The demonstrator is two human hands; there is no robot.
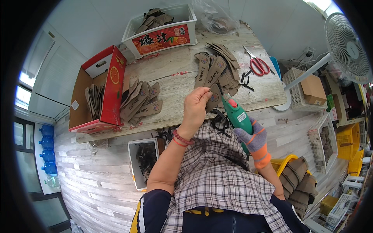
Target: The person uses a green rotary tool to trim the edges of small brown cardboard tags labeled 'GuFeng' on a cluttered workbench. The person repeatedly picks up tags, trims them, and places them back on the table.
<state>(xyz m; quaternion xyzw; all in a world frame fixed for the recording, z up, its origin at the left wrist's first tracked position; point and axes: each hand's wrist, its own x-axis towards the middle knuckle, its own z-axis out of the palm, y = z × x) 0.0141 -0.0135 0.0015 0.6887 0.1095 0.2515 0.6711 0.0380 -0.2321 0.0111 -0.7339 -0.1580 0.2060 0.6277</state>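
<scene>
My left hand (196,106) is closed in a pinch on a brown, flat, strap-like piece (213,99) with a small round emblem and a dark edge. A knit glove in purple and orange covers my right hand (254,141), which is wrapped round a green handheld electric cutter (241,117). The cutter's tip points up beside the held piece; whether they touch I cannot tell. Just beyond my left hand lies a pile of similar printed pieces (217,72). Black scraps (220,122) rest on the checked apron (210,171) over my lap.
Red-handled scissors (259,66) lie at the table's right among black offcuts (246,83). At left stand a red carton (113,91) and more pieces (142,103); a white bin (190,29) is behind. A scrap box (132,155) sits below, and a fan (345,46) stands right.
</scene>
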